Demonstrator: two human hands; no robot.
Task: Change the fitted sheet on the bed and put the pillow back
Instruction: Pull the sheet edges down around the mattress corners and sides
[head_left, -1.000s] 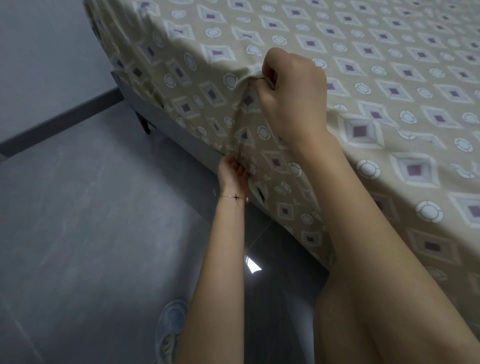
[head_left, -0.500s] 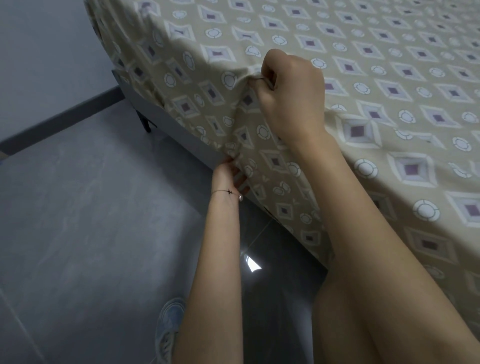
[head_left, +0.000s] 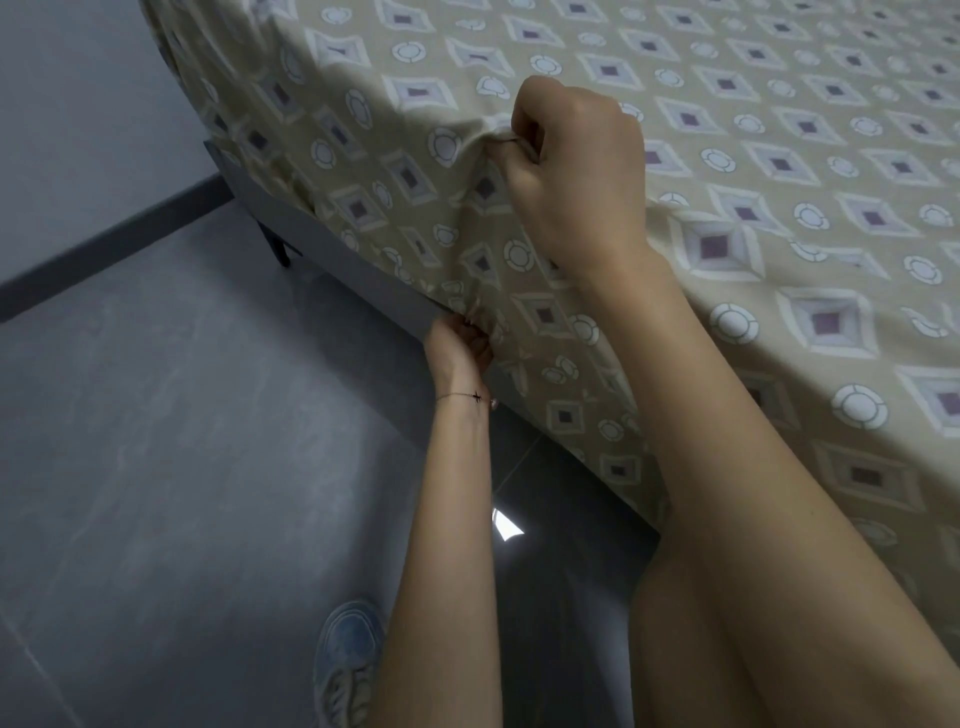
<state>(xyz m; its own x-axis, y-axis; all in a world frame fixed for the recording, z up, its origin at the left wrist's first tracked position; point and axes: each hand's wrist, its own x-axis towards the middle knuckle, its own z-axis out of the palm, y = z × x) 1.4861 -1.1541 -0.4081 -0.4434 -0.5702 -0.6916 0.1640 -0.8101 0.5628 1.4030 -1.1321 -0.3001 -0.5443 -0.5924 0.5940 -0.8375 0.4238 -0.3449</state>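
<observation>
R hand (head_left: 576, 171) fist pinches sheet (head_left: 779, 156) fold at top edge, prob. to hold slack; L hand (head_left: 460, 340) grips gathered hem (head_left: 485, 312) low by bed frame (head_left: 363, 270), prob. to tuck under.

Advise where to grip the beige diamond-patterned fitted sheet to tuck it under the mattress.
Take the gathered hem of the fitted sheet, from the floor side and below, as the left hand does beside the grey bed base. It bunches there; on top it lies taut, and the right hand gets only a small fold.
</observation>
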